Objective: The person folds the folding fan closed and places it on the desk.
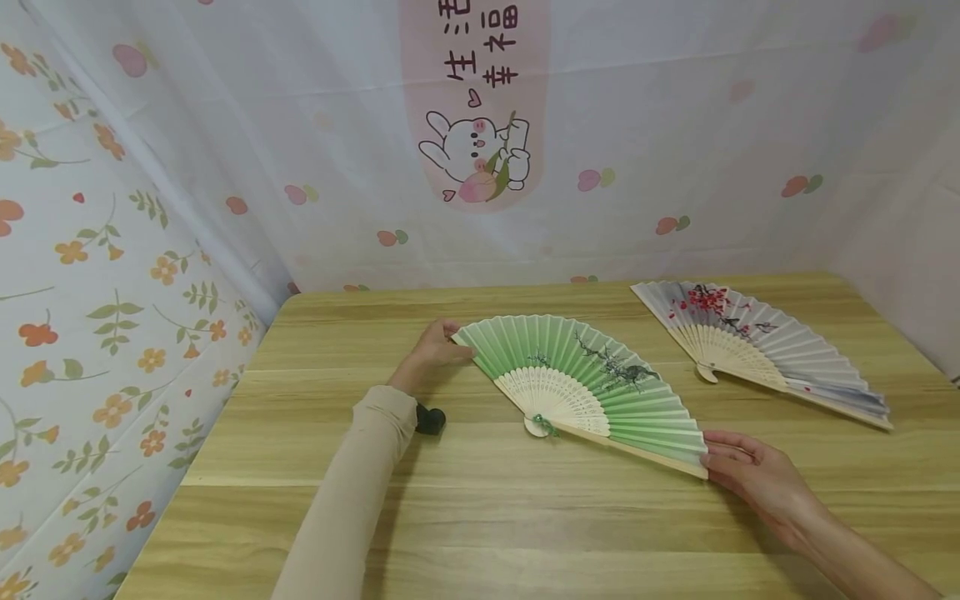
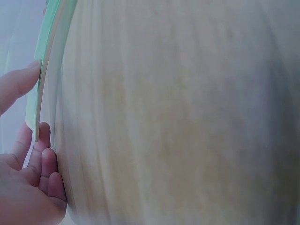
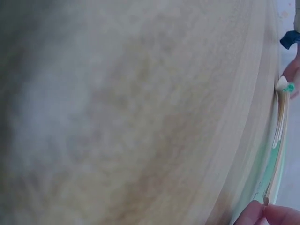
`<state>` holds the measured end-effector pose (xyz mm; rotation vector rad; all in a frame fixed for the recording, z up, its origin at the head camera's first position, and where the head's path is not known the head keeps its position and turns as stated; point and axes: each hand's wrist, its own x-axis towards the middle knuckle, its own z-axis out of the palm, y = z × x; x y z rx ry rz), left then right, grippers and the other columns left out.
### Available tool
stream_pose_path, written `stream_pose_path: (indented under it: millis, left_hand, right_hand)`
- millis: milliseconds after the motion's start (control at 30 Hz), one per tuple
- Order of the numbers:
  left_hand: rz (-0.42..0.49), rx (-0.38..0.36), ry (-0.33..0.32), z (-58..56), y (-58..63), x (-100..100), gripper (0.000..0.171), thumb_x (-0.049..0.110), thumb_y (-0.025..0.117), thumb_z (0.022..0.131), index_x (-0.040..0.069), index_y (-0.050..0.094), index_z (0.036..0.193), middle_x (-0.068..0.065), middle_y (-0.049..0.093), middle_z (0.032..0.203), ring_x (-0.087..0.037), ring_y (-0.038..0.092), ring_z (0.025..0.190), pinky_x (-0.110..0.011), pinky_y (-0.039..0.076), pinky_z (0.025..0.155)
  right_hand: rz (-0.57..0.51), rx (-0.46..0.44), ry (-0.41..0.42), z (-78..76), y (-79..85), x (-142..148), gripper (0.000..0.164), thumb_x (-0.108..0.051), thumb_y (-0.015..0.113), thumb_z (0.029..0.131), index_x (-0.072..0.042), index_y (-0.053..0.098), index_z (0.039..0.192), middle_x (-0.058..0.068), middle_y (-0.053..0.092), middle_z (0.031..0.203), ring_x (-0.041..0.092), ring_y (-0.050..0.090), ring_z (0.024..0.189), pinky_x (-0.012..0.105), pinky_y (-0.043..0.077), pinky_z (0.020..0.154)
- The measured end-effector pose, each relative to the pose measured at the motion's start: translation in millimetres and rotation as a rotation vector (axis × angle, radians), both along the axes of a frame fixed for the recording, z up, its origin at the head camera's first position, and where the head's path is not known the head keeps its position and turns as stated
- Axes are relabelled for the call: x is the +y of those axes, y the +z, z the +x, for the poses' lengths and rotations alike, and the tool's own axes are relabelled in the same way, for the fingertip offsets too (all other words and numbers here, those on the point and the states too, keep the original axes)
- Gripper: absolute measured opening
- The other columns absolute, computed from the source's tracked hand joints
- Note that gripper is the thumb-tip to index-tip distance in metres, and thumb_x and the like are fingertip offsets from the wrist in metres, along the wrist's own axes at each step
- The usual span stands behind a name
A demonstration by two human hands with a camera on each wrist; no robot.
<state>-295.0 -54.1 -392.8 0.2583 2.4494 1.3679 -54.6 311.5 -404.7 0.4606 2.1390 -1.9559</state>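
A green folding fan (image 1: 592, 367) is spread wide over the middle of the wooden table, with a dark branch painted on its leaf. My left hand (image 1: 433, 346) holds its left outer edge; the left wrist view shows the thumb (image 2: 21, 84) on one side of the end stick and curled fingers at the other. At the opposite end, my right hand (image 1: 757, 479) pinches the tip of the other outer stick. A green cord (image 1: 542, 425) hangs at the pivot, which points toward me. In the right wrist view the fan (image 3: 272, 164) appears almost edge-on.
Farther back on the right, a second folding fan (image 1: 750, 342), white-grey with red blossoms, lies spread on the table (image 1: 525, 525). A small black object (image 1: 431, 419) shows at the left wrist. Printed cloth (image 1: 322, 125) hangs behind the table; flowered cloth (image 1: 112, 333) covers the left side.
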Motion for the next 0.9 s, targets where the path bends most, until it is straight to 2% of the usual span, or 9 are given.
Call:
stream_pose_path:
  millis: [100, 267, 400, 533, 733, 900]
  left_hand:
    - [0.003, 0.015, -0.012, 0.1, -0.1, 0, 0.05, 0.006, 0.07, 0.073, -0.004, 0.045, 0.116, -0.019, 0.046, 0.117, -0.031, 0.043, 0.107, -0.038, 0.039, 0.09]
    - [0.021, 0.032, -0.024, -0.1, -0.9, -1, 0.046, 0.003, 0.07, 0.072, -0.004, 0.052, 0.113, -0.018, 0.054, 0.109, -0.028, 0.051, 0.095, -0.035, 0.044, 0.082]
    - [-0.001, 0.042, -0.01, 1.2, -0.6, -3, 0.048, 0.006, 0.071, 0.072, -0.003, 0.052, 0.115, -0.018, 0.053, 0.112, -0.028, 0.051, 0.099, -0.035, 0.044, 0.084]
    - [-0.002, 0.053, -0.009, 3.8, 1.1, -4, 0.047, 0.007, 0.071, 0.073, -0.002, 0.053, 0.116, -0.018, 0.055, 0.112, -0.028, 0.052, 0.099, -0.034, 0.045, 0.082]
    - [0.036, 0.067, -0.029, 5.3, 1.0, -7, 0.045, 0.005, 0.07, 0.074, -0.003, 0.054, 0.116, -0.017, 0.058, 0.103, -0.023, 0.057, 0.083, -0.027, 0.048, 0.068]
    - [0.062, 0.048, 0.01, 7.8, -1.5, -11, 0.044, 0.006, 0.07, 0.075, -0.003, 0.052, 0.114, -0.017, 0.056, 0.102, -0.021, 0.055, 0.083, -0.026, 0.048, 0.067]
  right_hand:
    - [-0.01, 0.008, -0.006, 0.2, -0.5, 0, 0.052, -0.012, 0.06, 0.085, 0.009, 0.034, 0.125, -0.009, 0.059, 0.095, 0.002, 0.057, 0.086, 0.022, 0.049, 0.075]
    - [-0.088, -0.007, -0.02, 1.7, 0.0, 0, 0.046, -0.011, 0.06, 0.085, 0.003, 0.037, 0.123, -0.008, 0.059, 0.093, 0.006, 0.058, 0.085, 0.028, 0.05, 0.076]
    - [-0.13, -0.026, -0.021, 2.5, 0.9, 0, 0.046, -0.011, 0.06, 0.085, 0.001, 0.037, 0.123, -0.008, 0.059, 0.093, 0.008, 0.058, 0.085, 0.03, 0.051, 0.076]
    - [-0.143, -0.035, -0.026, 2.5, 1.1, -1, 0.044, -0.011, 0.059, 0.085, -0.003, 0.038, 0.123, -0.008, 0.058, 0.093, 0.008, 0.058, 0.084, 0.029, 0.051, 0.075]
    - [-0.166, -0.018, -0.032, 1.9, -0.6, -3, 0.052, -0.009, 0.06, 0.084, 0.001, 0.031, 0.127, -0.008, 0.058, 0.094, 0.007, 0.057, 0.085, 0.027, 0.05, 0.076]
    - [-0.188, 0.001, -0.038, 1.7, -1.2, -5, 0.048, -0.007, 0.061, 0.083, -0.002, 0.034, 0.123, -0.007, 0.059, 0.094, 0.007, 0.058, 0.085, 0.026, 0.05, 0.075]
